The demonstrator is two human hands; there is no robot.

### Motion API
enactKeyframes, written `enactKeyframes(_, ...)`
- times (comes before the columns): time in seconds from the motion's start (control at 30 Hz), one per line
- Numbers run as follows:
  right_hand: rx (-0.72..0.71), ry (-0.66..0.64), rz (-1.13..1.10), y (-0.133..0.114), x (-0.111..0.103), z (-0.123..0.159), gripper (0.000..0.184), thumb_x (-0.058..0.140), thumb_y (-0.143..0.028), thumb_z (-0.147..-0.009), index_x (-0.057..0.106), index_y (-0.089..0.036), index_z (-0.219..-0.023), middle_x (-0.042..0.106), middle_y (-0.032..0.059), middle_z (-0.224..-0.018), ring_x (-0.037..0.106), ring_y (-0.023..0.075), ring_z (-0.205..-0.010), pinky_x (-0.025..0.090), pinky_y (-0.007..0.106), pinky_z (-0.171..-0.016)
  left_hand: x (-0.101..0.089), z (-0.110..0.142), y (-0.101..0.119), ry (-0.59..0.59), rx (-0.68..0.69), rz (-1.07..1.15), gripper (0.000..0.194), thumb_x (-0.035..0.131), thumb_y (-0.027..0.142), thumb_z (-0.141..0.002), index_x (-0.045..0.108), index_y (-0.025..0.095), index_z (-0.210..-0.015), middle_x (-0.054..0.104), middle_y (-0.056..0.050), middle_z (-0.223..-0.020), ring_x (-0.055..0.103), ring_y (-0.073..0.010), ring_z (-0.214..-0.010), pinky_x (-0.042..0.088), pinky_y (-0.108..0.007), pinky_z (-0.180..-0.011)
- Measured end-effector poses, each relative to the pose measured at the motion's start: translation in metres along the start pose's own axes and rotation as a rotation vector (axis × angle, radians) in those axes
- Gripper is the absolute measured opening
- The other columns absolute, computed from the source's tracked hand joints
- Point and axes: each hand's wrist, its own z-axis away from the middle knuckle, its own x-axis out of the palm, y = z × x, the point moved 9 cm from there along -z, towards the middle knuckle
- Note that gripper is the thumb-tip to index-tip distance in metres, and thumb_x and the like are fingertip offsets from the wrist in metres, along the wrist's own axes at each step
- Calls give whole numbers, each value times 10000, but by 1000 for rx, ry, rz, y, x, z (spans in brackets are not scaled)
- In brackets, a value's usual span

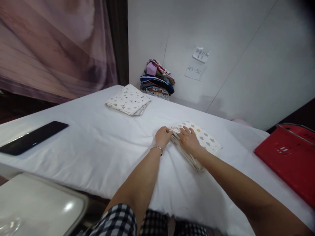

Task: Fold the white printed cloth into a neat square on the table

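Note:
A folded white cloth with a grey cloud print (204, 139) lies on the white-covered table (98, 144), near its middle. My right hand (189, 140) rests flat on the cloth's left part, fingers stretched out. My left hand (162, 136), with a bracelet at the wrist, is closed with its fingers curled at the cloth's left edge, pinching the folded layers.
A second folded printed cloth (129, 100) lies farther back. A pile of coloured folded fabrics (157, 80) stands against the wall, below two paper notes (197, 64). A black flat device (31, 137) sits at left, a red basket (290, 157) at right, a pale tray (36, 206) at lower left.

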Motion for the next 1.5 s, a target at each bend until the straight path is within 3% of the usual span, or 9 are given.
enactKeyframes(0.17,-5,-20,-15,-2,4,2,250,448,-250,-855,660,-158,-951,492,126,-1296,309,290,-1277,187,487,-1046,0,1,0,-1,-9,0,100,500,260,-734,540,200,-665,611,-10,-766,535,-141,-714,341,-244,-605)
enactKeyframes(0.53,-33,85,90,-4,10,2,255,392,-129,-855,639,-130,-918,515,145,-1264,342,300,-1250,215,486,-1024,1,-1,-2,12,-8,8,96,508,251,-725,540,199,-651,608,-7,-751,534,-138,-700,333,-246,-594)
enactKeyframes(0.73,-42,110,12,-9,6,8,254,355,-107,-874,579,-148,-986,375,136,-1404,320,284,-1281,262,482,-1002,2,-1,-3,10,-11,29,90,513,257,-725,550,200,-666,612,-3,-749,533,-138,-701,341,-247,-603)
enactKeyframes(0.93,-98,87,-24,-14,7,11,215,408,-124,-860,615,-176,-890,303,82,-1454,201,288,-1345,215,500,-1036,4,-2,-4,5,-11,18,86,526,263,-727,560,199,-681,613,-5,-749,539,-137,-705,353,-245,-615)
enactKeyframes(1.2,-47,37,53,-12,11,7,233,432,-177,-862,659,-158,-818,355,122,-1418,223,311,-1333,179,526,-1051,4,-2,-3,15,7,19,92,513,254,-722,543,199,-655,607,-3,-746,529,-133,-693,338,-243,-601)
enactKeyframes(1.5,-58,-34,2,-15,17,5,295,372,-113,-856,663,-116,-807,332,161,-1425,226,319,-1334,197,540,-1039,4,-2,-3,19,9,30,83,516,249,-718,544,204,-654,607,-2,-744,535,-138,-702,351,-248,-620)
